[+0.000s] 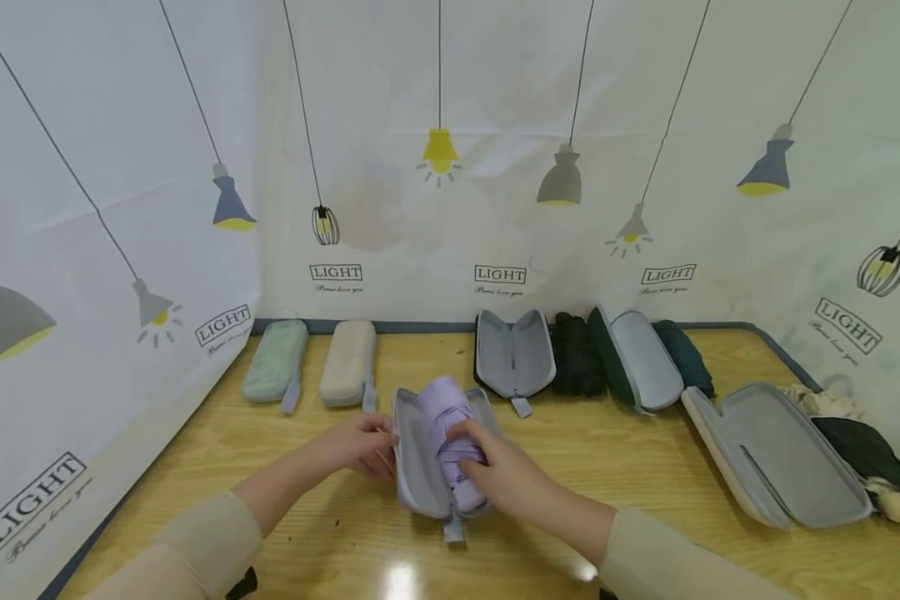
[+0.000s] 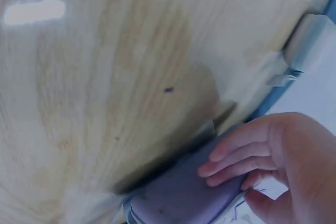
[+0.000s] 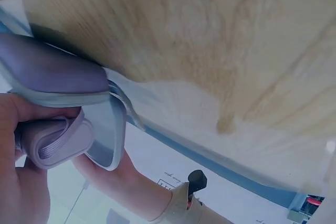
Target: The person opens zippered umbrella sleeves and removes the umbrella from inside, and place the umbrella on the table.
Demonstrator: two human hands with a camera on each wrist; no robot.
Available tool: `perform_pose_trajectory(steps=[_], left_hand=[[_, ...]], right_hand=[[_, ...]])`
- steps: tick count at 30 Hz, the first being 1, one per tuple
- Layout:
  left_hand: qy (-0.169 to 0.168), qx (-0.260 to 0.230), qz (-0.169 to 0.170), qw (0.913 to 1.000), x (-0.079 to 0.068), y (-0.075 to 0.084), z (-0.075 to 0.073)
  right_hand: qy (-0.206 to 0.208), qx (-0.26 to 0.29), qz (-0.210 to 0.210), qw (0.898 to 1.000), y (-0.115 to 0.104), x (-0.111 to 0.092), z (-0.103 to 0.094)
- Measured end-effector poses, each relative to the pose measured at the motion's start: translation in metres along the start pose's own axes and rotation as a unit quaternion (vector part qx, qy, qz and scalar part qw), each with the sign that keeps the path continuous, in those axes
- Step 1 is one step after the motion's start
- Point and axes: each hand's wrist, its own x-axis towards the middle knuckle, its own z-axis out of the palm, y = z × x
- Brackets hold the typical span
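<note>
A compact folded purple umbrella (image 1: 441, 400) lies tilted in an opened zip case (image 1: 414, 467) with a grey lining, near the middle of the table. My right hand (image 1: 512, 473) grips the umbrella around its lower half, thumb on one side and fingers on the other. At the case's left rim, my left hand (image 1: 358, 446) pinches the edge. In the left wrist view, its fingers lie on the purple outer shell (image 2: 178, 195) with the thumb at the rim. The right wrist view shows the umbrella's end with its wrist strap (image 3: 55, 137), between thumb and fingers.
Two closed cases, mint (image 1: 276, 360) and cream (image 1: 347, 363), lie at the back left. Behind and right are an opened grey-lined case (image 1: 515, 354), a black folded umbrella (image 1: 577, 354), a green opened case (image 1: 648, 358) and a dark teal bundle (image 1: 684, 357). A large opened case (image 1: 802, 458) lies right.
</note>
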Motion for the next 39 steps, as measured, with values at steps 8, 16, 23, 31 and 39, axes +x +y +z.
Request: perform_pose_trajectory(steps=[8, 16, 23, 31, 39], left_hand=[[0.057, 0.083, 0.006, 0.9949, -0.011, 0.023, -0.017], [0.112, 0.164, -0.033, 0.9796, -0.016, 0.019, -0.031], [0.155, 0.186, -0.068, 0.9678, -0.018, 0.012, -0.038], [0.17, 0.159, -0.063, 0.9705, -0.016, 0.011, -0.029], [0.174, 0.2, -0.034, 0.9636, -0.028, 0.009, -0.021]], right_hand=[[0.086, 0.064, 0.027, 0.994, 0.003, 0.001, -0.012], [0.102, 0.053, 0.045, 0.992, 0.007, 0.001, -0.015], [0.038, -0.006, 0.043, 0.998, 0.015, 0.001, -0.007], [-0.04, -0.122, 0.029, 0.991, 0.019, 0.006, -0.01], [-0.074, -0.285, 0.003, 0.956, 0.013, -0.001, -0.023]])
